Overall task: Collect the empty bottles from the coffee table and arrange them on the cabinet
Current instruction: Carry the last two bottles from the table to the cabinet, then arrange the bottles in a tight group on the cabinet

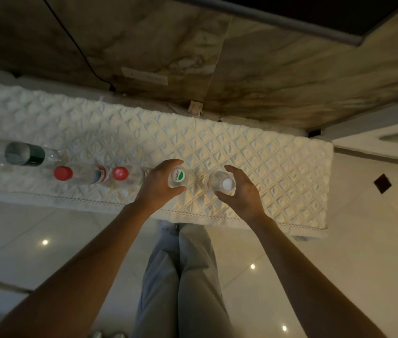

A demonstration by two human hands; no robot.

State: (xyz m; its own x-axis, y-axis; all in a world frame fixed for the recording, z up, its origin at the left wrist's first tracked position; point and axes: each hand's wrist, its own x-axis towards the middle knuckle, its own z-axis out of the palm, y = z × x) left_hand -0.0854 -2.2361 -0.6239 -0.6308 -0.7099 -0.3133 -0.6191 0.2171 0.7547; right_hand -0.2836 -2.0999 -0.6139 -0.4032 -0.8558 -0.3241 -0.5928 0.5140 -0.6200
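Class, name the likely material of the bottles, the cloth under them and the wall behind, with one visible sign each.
Bottles: probably clear plastic; the cloth shows through them.
Cloth: white quilted fabric; raised diamond stitching.
Wall: looks like polished marble or a lookalike; brown veining.

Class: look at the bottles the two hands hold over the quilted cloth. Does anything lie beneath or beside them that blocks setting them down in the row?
Nothing visible does. The left hand grips the green-capped bottle and the right hand the white-capped bottle; the quilted cloth around them shows bare.

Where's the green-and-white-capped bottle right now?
Head view, centre: the green-capped bottle stands on the quilted cloth in the left hand, between a red-capped bottle and the white-capped bottle held by the right hand.
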